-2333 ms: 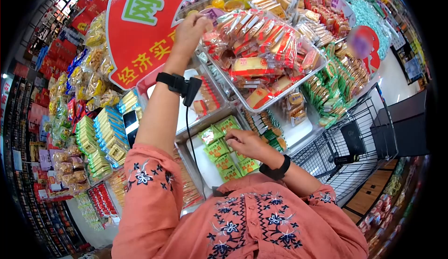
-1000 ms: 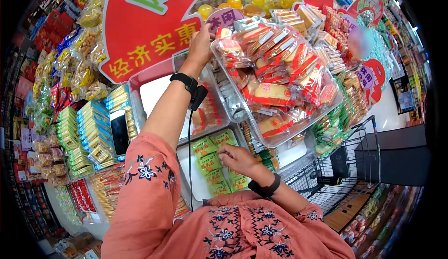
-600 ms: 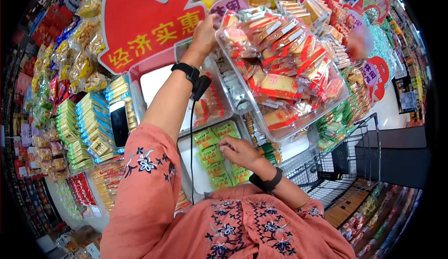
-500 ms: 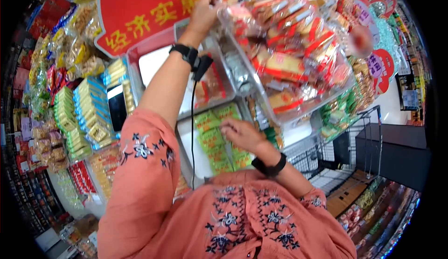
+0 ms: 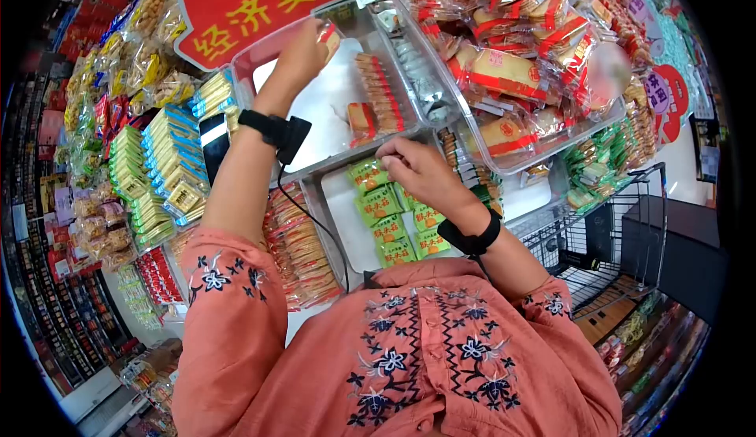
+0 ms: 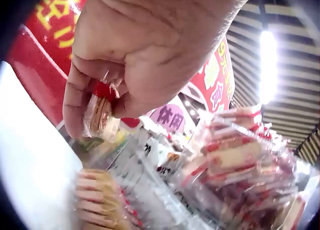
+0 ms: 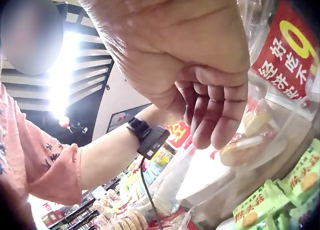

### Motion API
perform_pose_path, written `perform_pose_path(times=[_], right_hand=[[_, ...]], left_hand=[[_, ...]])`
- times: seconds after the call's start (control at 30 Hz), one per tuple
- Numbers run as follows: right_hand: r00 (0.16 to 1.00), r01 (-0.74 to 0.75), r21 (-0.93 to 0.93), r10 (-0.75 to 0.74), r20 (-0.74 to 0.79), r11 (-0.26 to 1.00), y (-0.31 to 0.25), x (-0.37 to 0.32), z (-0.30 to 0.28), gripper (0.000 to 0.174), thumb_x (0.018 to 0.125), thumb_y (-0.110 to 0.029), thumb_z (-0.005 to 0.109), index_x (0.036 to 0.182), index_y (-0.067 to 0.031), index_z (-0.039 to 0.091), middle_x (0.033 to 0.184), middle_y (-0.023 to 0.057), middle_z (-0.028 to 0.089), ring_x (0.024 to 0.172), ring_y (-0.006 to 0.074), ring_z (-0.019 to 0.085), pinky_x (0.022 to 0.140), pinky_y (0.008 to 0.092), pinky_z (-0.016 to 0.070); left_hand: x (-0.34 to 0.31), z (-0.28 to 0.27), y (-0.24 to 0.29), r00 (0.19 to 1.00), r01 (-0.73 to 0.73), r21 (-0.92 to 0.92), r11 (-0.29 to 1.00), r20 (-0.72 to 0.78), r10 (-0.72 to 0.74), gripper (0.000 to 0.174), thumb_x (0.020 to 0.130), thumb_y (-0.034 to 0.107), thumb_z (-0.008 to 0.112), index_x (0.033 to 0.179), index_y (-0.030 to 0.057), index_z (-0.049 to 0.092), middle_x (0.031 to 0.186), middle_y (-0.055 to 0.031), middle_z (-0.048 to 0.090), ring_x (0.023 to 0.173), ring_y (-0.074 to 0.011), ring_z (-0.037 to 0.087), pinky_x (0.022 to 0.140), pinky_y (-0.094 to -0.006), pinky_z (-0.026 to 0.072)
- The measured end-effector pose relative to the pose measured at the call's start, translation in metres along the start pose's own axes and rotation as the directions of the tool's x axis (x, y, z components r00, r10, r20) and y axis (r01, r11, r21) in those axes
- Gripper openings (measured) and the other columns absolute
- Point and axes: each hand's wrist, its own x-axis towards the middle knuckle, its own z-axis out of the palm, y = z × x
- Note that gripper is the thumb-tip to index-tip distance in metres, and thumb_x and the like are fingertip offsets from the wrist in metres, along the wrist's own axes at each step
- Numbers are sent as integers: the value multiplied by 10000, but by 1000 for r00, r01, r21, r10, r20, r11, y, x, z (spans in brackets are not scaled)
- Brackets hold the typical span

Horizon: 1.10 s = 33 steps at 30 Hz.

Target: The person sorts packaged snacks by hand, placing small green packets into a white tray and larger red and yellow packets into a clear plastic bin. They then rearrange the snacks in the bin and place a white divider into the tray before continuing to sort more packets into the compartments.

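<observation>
My left hand (image 5: 298, 61) pinches a clear-wrapped biscuit pack with a red band (image 6: 102, 110) between thumb and fingers. It is over a white-bottomed tray (image 5: 319, 102), where a row of similar wrapped biscuits (image 5: 379, 90) stands along the right side. To the right, a clear tray (image 5: 516, 161) is heaped with red-banded biscuit packs (image 5: 504, 71). My right hand (image 5: 425, 173) hangs loosely curled with nothing in it, above the green snack packets (image 5: 378, 205) in the nearest tray.
A red sign (image 5: 260, 4) rises behind the trays. A phone (image 5: 214, 142) lies on blue-wrapped snacks at the left. The shopping cart (image 5: 606, 240) stands at the right. A black cable (image 5: 323, 228) runs down from the left wrist.
The left hand has moved from the heaped tray's left edge to over the white-bottomed tray, and a biscuit pack now shows in its fingers. The right hand stays near the green packets.
</observation>
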Motion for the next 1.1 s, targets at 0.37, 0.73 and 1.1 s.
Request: perform_pose_path(times=[0.37, 0.73, 1.1], right_hand=[[997, -68, 93, 72, -38, 993, 12, -21, -6, 182, 983, -142, 585, 1063, 16, 629, 774, 121, 637, 683, 150, 581, 646, 340, 491], [998, -62, 86, 64, -24, 994, 18, -20, -12, 194, 992, -167, 575, 1062, 5, 631, 799, 132, 656, 705, 177, 616, 666, 342, 503], [996, -88, 85, 88, 0, 992, 18, -18, -19, 194, 1005, -159, 571, 1085, 5, 635, 836, 16, 648, 730, 72, 605, 640, 270, 500]], left_hand=[[5, 33, 21, 885, -303, 285, 909, 437, 158, 796, 800, 410, 831, 1437, 39, 529, 1402, -248, 493, 1260, -382, 560, 1074, -402, 462], [7, 43, 33, 834, -244, 396, 885, 551, -16, 1001, 673, 474, 892, 1505, 113, 468, 1477, -161, 485, 1332, -365, 519, 1100, -415, 447], [18, 34, 35, 839, -329, 421, 845, 542, 57, 885, 740, 436, 816, 1456, 35, 486, 1383, -247, 529, 1271, -421, 543, 1040, -441, 475]])
